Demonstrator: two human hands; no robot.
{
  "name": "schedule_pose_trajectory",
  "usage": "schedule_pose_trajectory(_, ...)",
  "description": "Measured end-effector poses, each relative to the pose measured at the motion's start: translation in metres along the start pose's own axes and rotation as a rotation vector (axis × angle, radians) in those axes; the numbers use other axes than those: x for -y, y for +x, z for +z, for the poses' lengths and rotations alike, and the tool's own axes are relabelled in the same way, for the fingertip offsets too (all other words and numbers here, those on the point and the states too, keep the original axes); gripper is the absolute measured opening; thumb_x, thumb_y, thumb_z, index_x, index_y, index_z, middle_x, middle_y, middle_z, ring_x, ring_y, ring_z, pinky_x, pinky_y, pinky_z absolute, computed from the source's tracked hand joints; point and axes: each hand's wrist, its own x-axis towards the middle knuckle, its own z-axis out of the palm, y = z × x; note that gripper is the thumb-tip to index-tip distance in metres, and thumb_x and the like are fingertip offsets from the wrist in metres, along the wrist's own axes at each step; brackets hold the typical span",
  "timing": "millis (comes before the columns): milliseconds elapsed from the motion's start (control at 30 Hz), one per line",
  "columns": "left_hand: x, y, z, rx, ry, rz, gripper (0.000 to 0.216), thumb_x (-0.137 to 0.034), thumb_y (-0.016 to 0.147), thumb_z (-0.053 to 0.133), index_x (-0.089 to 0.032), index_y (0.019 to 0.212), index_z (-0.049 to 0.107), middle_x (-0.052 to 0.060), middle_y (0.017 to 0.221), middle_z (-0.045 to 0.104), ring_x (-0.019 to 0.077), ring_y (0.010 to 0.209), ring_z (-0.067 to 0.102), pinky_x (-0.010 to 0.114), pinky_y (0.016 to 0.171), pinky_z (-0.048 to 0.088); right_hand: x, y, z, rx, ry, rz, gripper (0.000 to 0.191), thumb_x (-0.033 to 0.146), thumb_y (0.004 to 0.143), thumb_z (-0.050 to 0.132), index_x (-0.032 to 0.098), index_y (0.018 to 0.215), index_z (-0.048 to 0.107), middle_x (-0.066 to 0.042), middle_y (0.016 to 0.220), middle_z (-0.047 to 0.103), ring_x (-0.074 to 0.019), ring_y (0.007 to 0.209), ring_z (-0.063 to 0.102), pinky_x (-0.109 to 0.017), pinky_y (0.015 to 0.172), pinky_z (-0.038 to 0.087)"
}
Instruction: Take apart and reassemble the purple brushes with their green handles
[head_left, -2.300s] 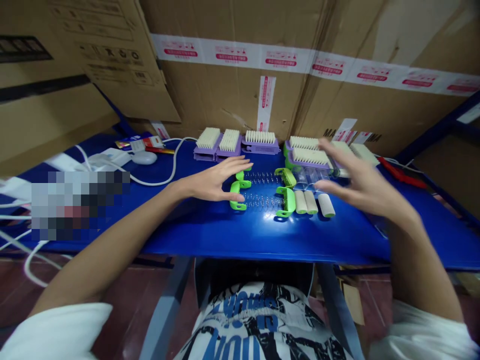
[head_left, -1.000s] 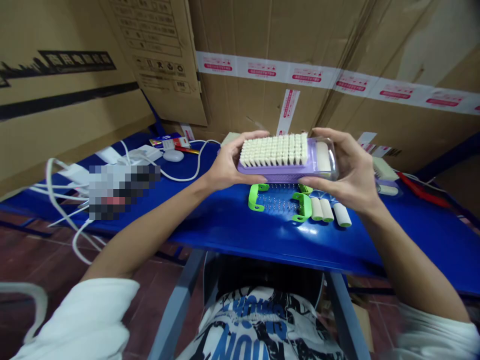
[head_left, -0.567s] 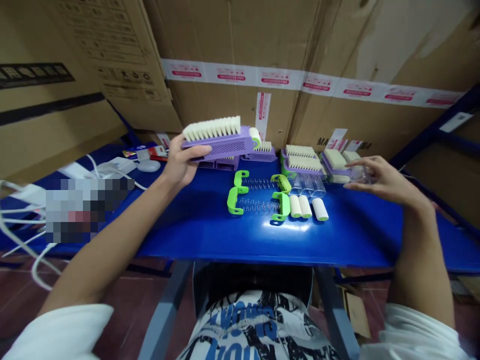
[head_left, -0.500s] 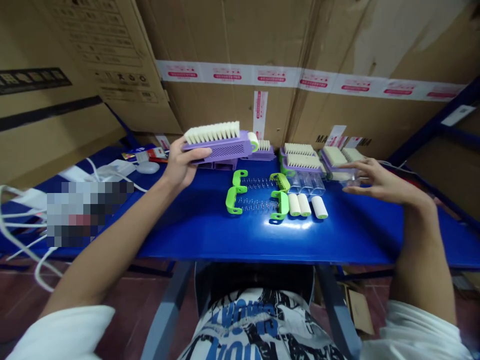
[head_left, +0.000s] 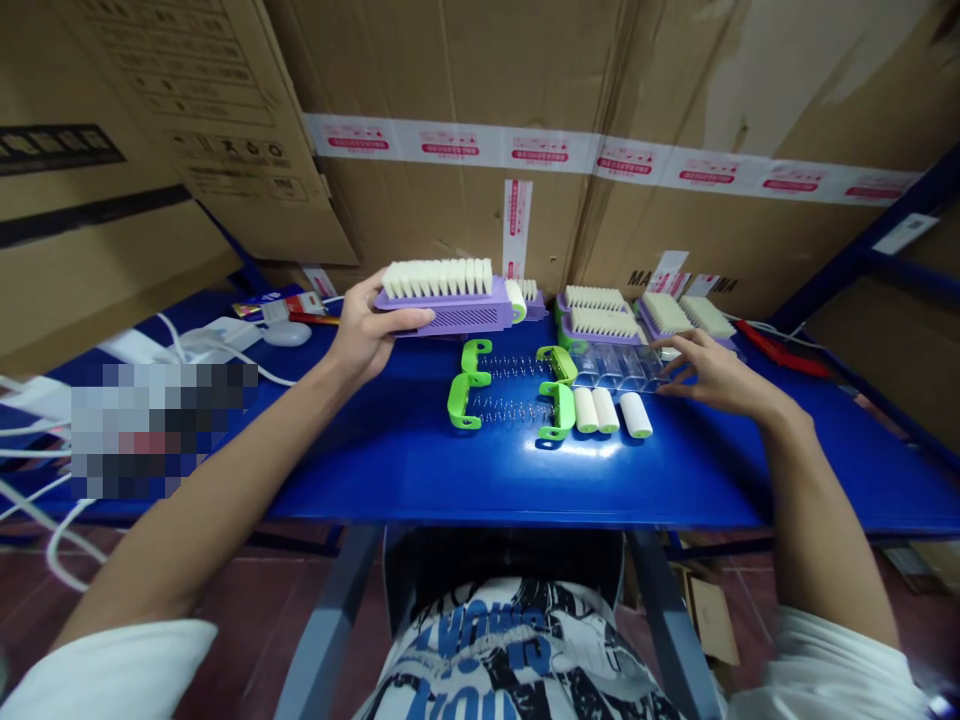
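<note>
My left hand (head_left: 366, 338) is closed on a purple brush with white bristles (head_left: 448, 298), held just above the blue table (head_left: 465, 470), bristles up, with a white roller at its right end. My right hand (head_left: 711, 374) rests low on the table at the right, its fingertips pinched on a clear plastic cap (head_left: 654, 366) at the end of a row of clear caps (head_left: 609, 366). Between my hands lie two green spring frames (head_left: 508, 388) and three white rollers (head_left: 612, 411).
More purple brushes (head_left: 600, 312) stand along the back edge against tall cardboard boxes (head_left: 525, 120). White cables and a white mouse (head_left: 286, 333) lie at the left. A red tool (head_left: 781, 350) lies at the far right.
Both hands held the brush together a second ago. Since then the left hand has kept it and lowered it a little, while the right hand carried a clear cap off to the row of caps.
</note>
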Motion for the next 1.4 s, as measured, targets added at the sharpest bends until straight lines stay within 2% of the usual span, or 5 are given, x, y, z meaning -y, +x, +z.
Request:
schedule_pose_trajectory(267, -0.003, -0.006, 0.009, 0.105, -0.132, -0.081, 0.061, -0.034, 0.068, 0.103, -0.020, 0.123, 0.081, 0.010, 0.119, 0.089, 0.0318, 0.117, 0.085, 0.040, 0.102, 0.071, 0.027, -0.011, -0.018, -0.224, 0.001, -0.087, 0.084, 0.080, 0.086, 0.087, 0.027, 0.151, 0.075, -0.019, 0.146, 0.065, -0.0376, 0.113, 0.081, -0.060, 0.098, 0.076)
schedule_pose_trajectory(633, -0.004, -0.017, 0.027, 0.173, -0.328, -0.200, 0.070, -0.079, 0.084, 0.089, -0.022, 0.122, 0.077, 0.013, 0.119, 0.086, 0.0356, 0.114, 0.084, 0.043, 0.084, 0.078, 0.250, 0.041, 0.003, -0.589, -0.116, -0.866, 0.040, 0.054, 0.112, 0.072, 0.036, 0.147, 0.079, -0.011, 0.151, 0.070, -0.0365, 0.141, 0.066, -0.056, 0.097, 0.072)
schedule_pose_trajectory(900, -0.022, -0.021, 0.027, -0.126, 0.330, 0.200, 0.047, -0.053, 0.094, 0.092, -0.026, 0.133, 0.086, 0.010, 0.138, 0.074, 0.0123, 0.068, 0.076, 0.026, 0.055, 0.064, 0.258, 0.075, 0.027, -0.628, -0.326, -0.704, 0.030, 0.032, 0.118, 0.056, 0.026, 0.140, 0.075, -0.014, 0.134, 0.075, -0.0331, 0.123, 0.073, -0.048, 0.087, 0.069)
schedule_pose_trajectory(1200, -0.023, -0.032, 0.031, 0.016, 0.348, 0.211, 0.047, -0.040, 0.089, 0.093, -0.025, 0.134, 0.089, 0.013, 0.157, 0.077, 0.0439, 0.136, 0.078, 0.059, 0.107, 0.073, 0.263, 0.079, 0.051, -0.578, -0.619, -0.720, 0.040, 0.018, 0.119, 0.045, 0.026, 0.149, 0.070, -0.014, 0.129, 0.079, -0.0274, 0.119, 0.070, -0.032, 0.067, 0.063)
schedule_pose_trajectory(1400, -0.021, -0.038, 0.040, -0.018, 0.429, 0.227, 0.048, -0.029, 0.089, 0.086, -0.023, 0.137, 0.088, 0.010, 0.151, 0.081, 0.0388, 0.116, 0.086, 0.054, 0.100, 0.076, 0.267, 0.079, 0.063, -0.521, -0.604, -0.674, 0.047, 0.013, 0.120, 0.034, 0.019, 0.148, 0.071, -0.017, 0.130, 0.078, -0.0314, 0.123, 0.071, -0.039, 0.074, 0.066)
